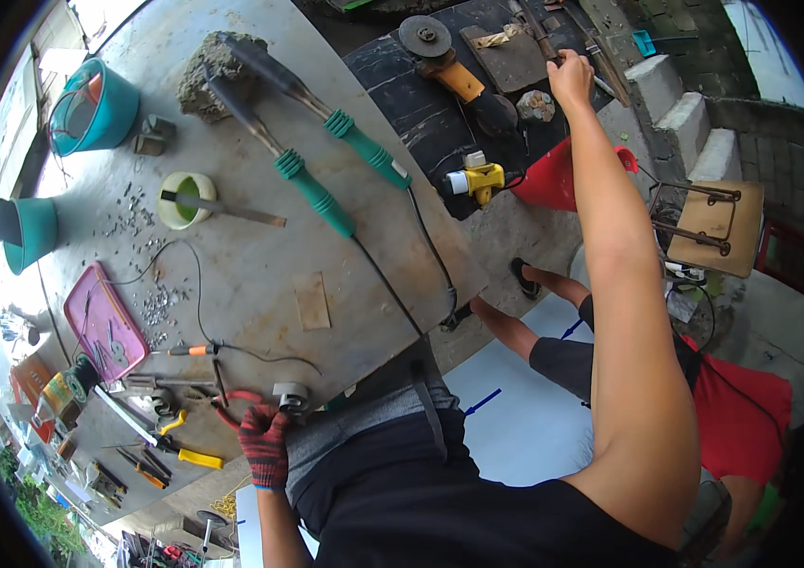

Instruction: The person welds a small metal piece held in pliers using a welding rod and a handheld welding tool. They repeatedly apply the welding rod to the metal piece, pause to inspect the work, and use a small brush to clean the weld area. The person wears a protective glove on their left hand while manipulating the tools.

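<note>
My left hand [263, 437], in a red and black glove, is closed at the table's near edge. At its fingertips is a short, grey cylindrical piece [291, 395] with a round opening. Red-handled pliers [231, 409] lie against the glove's other side. My bare right hand [571, 79] reaches far out to the right over a dark-topped table. Its fingers close on the near end of a long brown bar-like tool [538, 34], whose far end runs toward the picture's edge. Near that hand are an angle grinder [459, 80] and a greyish lump [536, 106].
Two green-handled soldering irons [315, 194] rest with their tips on a grey lump [219, 78]. A cup [186, 201], teal buckets [96, 109], a pink tray [105, 322] and several hand tools occupy the metal table [374, 312]. Beyond my right arm, a person in red [741, 417] bends near a red bucket [553, 177].
</note>
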A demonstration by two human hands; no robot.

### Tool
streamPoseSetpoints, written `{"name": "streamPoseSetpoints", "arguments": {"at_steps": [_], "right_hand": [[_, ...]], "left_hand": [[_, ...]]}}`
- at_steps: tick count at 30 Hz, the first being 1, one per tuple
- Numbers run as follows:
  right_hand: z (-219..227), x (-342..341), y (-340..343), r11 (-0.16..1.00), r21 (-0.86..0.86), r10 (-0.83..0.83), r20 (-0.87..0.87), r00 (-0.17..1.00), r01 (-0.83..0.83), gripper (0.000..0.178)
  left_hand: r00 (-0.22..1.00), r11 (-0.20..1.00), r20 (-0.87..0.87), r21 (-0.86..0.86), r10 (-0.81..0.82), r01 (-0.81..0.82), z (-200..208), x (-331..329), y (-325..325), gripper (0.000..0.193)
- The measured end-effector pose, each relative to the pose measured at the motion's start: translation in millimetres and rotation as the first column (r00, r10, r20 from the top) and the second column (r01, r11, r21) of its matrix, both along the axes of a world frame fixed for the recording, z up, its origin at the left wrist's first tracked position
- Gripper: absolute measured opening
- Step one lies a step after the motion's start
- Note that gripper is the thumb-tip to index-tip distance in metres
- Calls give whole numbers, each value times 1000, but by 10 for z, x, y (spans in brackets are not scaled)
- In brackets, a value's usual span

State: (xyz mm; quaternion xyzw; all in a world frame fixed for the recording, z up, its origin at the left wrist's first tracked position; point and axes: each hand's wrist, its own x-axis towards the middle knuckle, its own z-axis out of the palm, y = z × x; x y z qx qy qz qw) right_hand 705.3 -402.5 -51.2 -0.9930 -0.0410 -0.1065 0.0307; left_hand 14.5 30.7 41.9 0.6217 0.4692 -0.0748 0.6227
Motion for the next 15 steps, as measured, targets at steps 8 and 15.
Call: {"name": "streamPoseSetpoints", "arguments": {"at_steps": [8, 15], "right_hand": [[-305, 318, -74, 992, -103, -77, -73, 994, 69, 56], [-400, 495, -94, 991, -111, -86, -53, 995, 79, 45]], "left_hand": [[997, 999, -58, -8, 49, -50, 92, 60, -25, 21], [995, 997, -78, -37, 63, -66, 162, 139, -42, 23]]}}
